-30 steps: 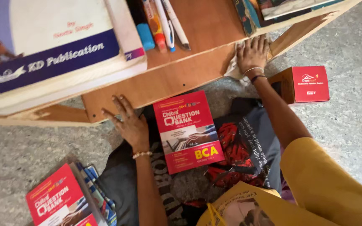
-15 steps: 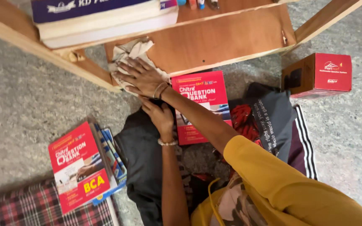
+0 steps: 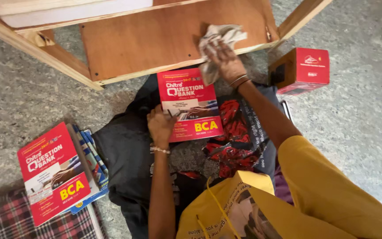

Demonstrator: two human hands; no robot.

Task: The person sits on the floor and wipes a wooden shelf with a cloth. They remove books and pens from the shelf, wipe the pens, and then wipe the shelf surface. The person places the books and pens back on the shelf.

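Bare shelf board [image 3: 142, 42] is lying open left of the cloth [image 3: 217, 40]; a book stack [image 3: 71, 9] is blocking its far-left end, and a post [image 3: 303, 15] (right corner) is hemming the right hand [image 3: 226, 62].

My right hand [image 3: 226, 59] is stretched well forward, palm down, fingers spread and curled, with thin bangles at the wrist. The right arm runs back in a long diagonal to a yellow sleeve at the shoulder. My left hand [image 3: 160, 126] sits nearer my body, palm down, fingers bent and loosely gathered, a pale bead bracelet at the wrist. The left forearm is bare and comes almost straight up from below.
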